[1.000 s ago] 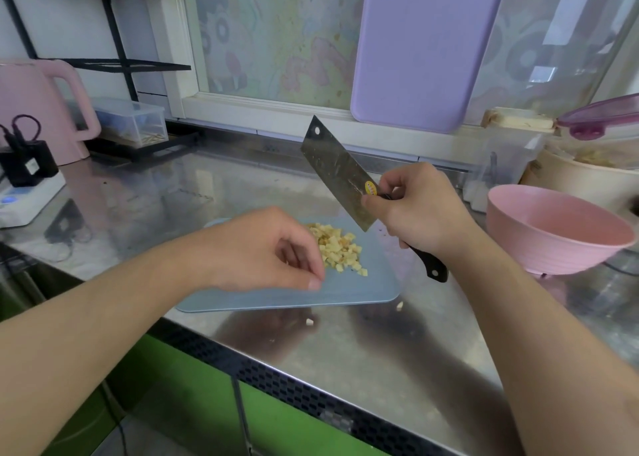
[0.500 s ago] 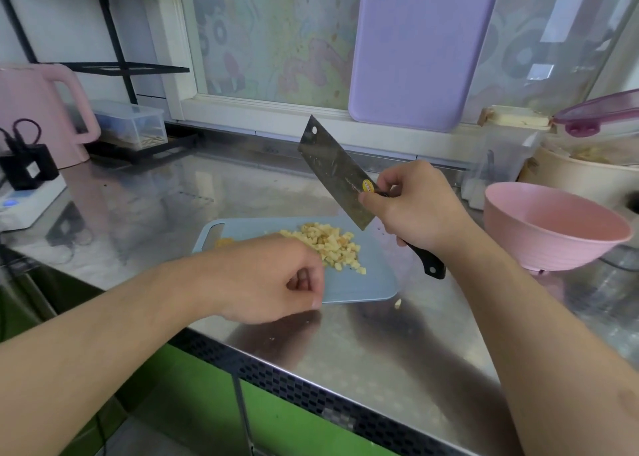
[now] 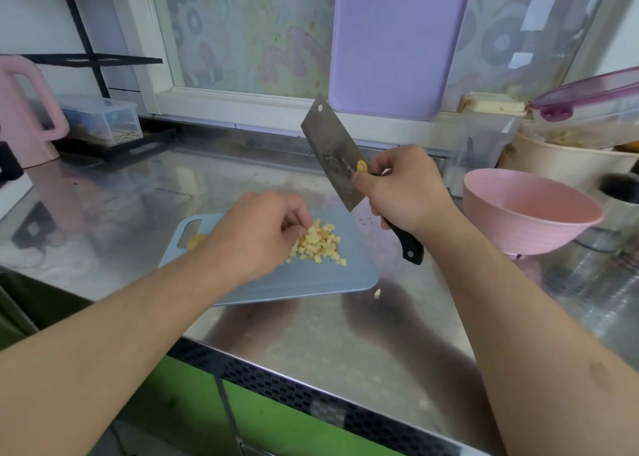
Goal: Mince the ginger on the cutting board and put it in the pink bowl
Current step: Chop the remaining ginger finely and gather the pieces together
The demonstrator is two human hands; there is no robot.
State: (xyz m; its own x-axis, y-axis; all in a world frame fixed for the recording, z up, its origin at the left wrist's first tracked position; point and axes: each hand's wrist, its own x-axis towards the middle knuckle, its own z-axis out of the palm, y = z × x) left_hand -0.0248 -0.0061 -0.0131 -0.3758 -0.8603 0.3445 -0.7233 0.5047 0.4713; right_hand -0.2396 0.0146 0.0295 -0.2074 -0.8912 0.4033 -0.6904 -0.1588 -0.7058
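Observation:
Diced yellow ginger [image 3: 321, 244] lies in a small pile on the light-blue cutting board [image 3: 311, 282]. My left hand [image 3: 262, 234] rests at the pile's left edge, its fingertips pinched together against the pieces. My right hand [image 3: 404, 192] grips the black handle of a cleaver [image 3: 332, 154], whose blade is raised and points up and left above the board. The pink bowl [image 3: 529, 213] stands to the right of the board, and I see nothing in it. One ginger bit [image 3: 377, 293] lies on the steel counter just off the board's right corner.
A purple board [image 3: 397, 40] leans on the window behind. A beige pot [image 3: 567, 161] with a purple lid stands behind the bowl. At the far left are a pink kettle [image 3: 24, 116] and a clear box [image 3: 103, 120]. The counter's front edge runs close below the board.
My left hand went down to the counter in front of the board, then back up to the pile; the loose bit that lay there is gone. The cleaver stayed raised.

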